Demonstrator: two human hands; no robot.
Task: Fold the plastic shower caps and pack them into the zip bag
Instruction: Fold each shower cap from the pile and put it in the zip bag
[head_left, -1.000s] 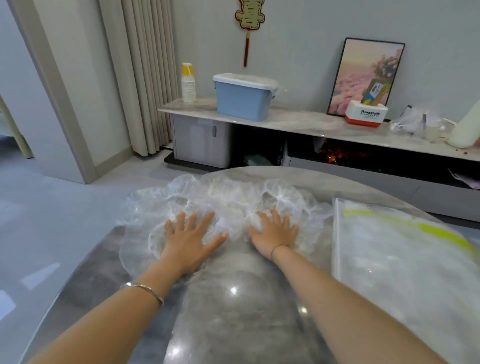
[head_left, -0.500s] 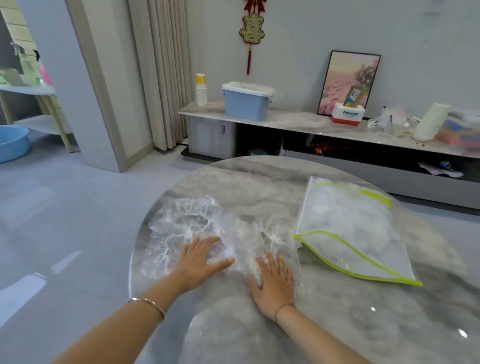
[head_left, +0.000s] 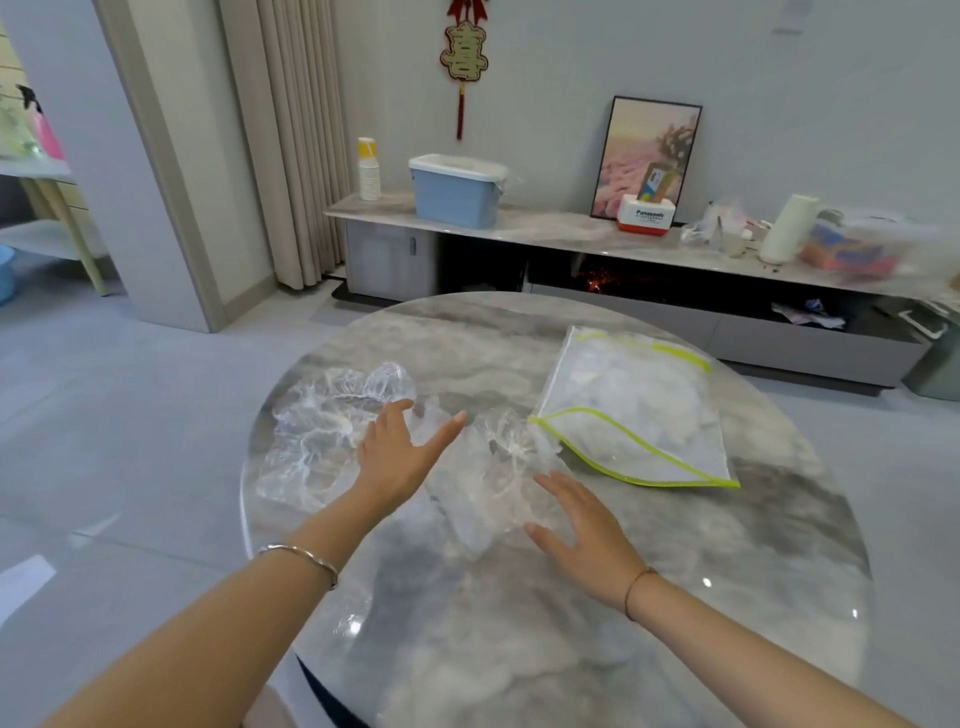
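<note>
A clear crinkled plastic shower cap (head_left: 322, 431) lies spread on the round marble table (head_left: 571, 623), reaching from the left rim to the middle. My left hand (head_left: 397, 457) lies flat on its middle with the fingers straight. My right hand (head_left: 582, 525) is open, fingers straight, at the cap's right end; whether it touches the plastic I cannot tell. The clear zip bag (head_left: 634, 415) with a yellow-green zip edge lies to the right, its mouth gaping toward the cap. White crumpled plastic shows inside it.
The table's left rim runs close by the cap. Behind the table stands a long low cabinet (head_left: 571, 236) with a blue bin (head_left: 457, 192), a stack of paper cups (head_left: 369, 169), a framed picture (head_left: 647, 156) and a white roll (head_left: 787, 234).
My head has pulled back and the table looks smaller. Both hands slid toward me over the cap. My right hand has moved right and nearer, off the cap's centre.
</note>
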